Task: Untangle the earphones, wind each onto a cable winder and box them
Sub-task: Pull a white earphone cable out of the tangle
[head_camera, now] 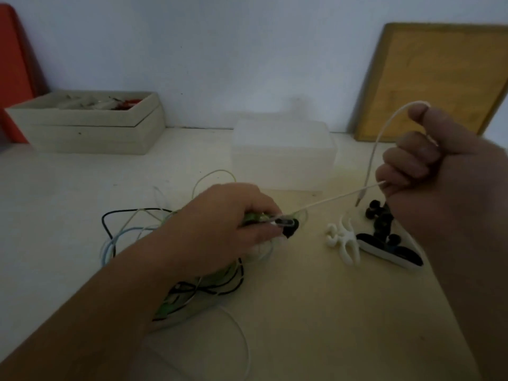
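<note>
Fingers of the left hand [220, 221] are curled and pressed together, pinching the white cable [330, 199] at the fingertips, with a green piece [255, 217] and a dark rounded piece [291, 226] beside them (whether the latter is a winder cannot be told). Fingers of the right hand [439, 193] are curled into the palm around the same cable, which runs taut between the two hands. It then loops up over the raised thumb [423, 116] and hangs down to the jack plug [358, 200].

Step in hand, as judged: one white earphone lead is being drawn free of the tangle of earphones [209, 287], which lies on the table [302, 312] under and left of the left forearm. The next move calls for a steady pull along the lead's length while the left hand pins the mass, since black, blue and green strands cross it.

Surroundings:
- A white cable winder [343, 240] lies near the right hand.
- A tray [390, 255] just beside it holds black winders [380, 215].
- A translucent box [283, 152] sits beyond, lid on, so it will need opening.
- A wooden box [88, 127] stands far left.
- A board [439, 78] leans on the wall.
</note>
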Available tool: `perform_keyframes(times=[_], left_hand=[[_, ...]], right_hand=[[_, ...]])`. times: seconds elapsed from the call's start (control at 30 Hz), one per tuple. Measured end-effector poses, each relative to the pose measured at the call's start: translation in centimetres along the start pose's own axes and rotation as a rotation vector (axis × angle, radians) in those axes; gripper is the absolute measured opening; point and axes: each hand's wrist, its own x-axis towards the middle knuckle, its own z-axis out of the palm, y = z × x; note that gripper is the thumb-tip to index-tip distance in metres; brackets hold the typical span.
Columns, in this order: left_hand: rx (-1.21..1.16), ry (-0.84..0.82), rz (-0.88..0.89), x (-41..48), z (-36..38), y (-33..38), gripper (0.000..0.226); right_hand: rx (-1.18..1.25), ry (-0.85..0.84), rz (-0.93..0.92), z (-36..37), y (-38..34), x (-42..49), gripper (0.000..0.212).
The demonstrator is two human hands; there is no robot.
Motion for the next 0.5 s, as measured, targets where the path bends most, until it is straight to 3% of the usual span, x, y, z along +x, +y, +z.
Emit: perform_keyframes(times=[0.17, 0.27, 0.33, 0.4, 0.47, 0.5], left_hand=[[-0.039, 0.123, -0.093, -0.1, -1.2, -1.5, 0.015], [-0.145, 0.254, -0.209, -0.1, -1.9, -1.9, 0.022], [-0.326, 0.386, -0.336, -0.1, -2.2, -2.1, 0.027], [-0.499, 0.556, -0.465, -0.2, -2.4, -2.3, 0.031], [-0.508, 0.641, -0.494, -0.2, -2.4, -2.7, 0.034], [-0.477, 0.640, -0.477, -0.2, -2.4, -2.7, 0.034]], right_hand=[[0.026, 0.204, -0.095, -2.2, -0.5, 1.5, 0.016], [-0.061, 0.211, -0.162, -3.7, -1.7, 1.7, 0.006], [-0.226, 0.176, -0.127, -3.9, -2.4, 1.6, 0.016], [-0.322, 0.243, -0.112, -3.9, -2.1, 2.0, 0.010], [-0.697, 0.234, -0.081, -3.3, -1.4, 1.9, 0.021], [-0.962, 0.146, -0.052, -2.5, -1.1, 1.3, 0.023]])
